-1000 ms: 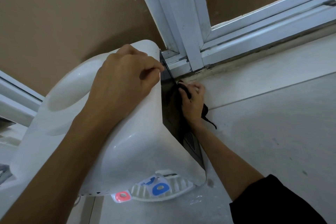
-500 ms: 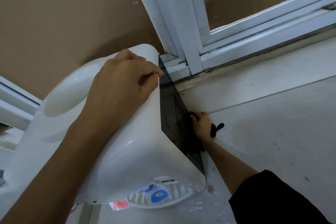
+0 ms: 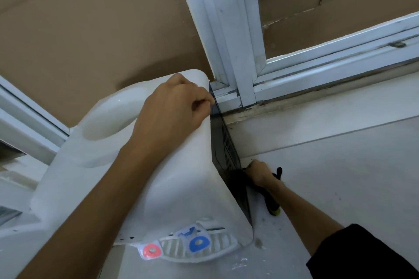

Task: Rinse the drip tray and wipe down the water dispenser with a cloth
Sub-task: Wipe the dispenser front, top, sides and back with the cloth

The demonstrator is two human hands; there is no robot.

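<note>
A white water dispenser (image 3: 95, 165) with a round recess on top stands on a white counter. My left hand (image 3: 172, 108) rests on its top right edge, fingers curled over the rim. The dispenser's right side is a black panel (image 3: 223, 142) with vents. My right hand (image 3: 260, 173) grips a dark cloth (image 3: 273, 204) and presses it low against that panel. The white slotted drip tray (image 3: 220, 247) sits at the dispenser's front base, under a red tap lever (image 3: 151, 251) and a blue tap lever (image 3: 199, 243).
A white window frame (image 3: 229, 36) rises just behind the dispenser, with a sill running right. Brown wall sits behind. The white counter (image 3: 340, 176) stretches to the right of the dispenser. A narrow gap separates the black panel from the window frame.
My right hand has slid the cloth down the black side panel, from near its top toward its lower part. My left hand has stayed on the dispenser's top edge.
</note>
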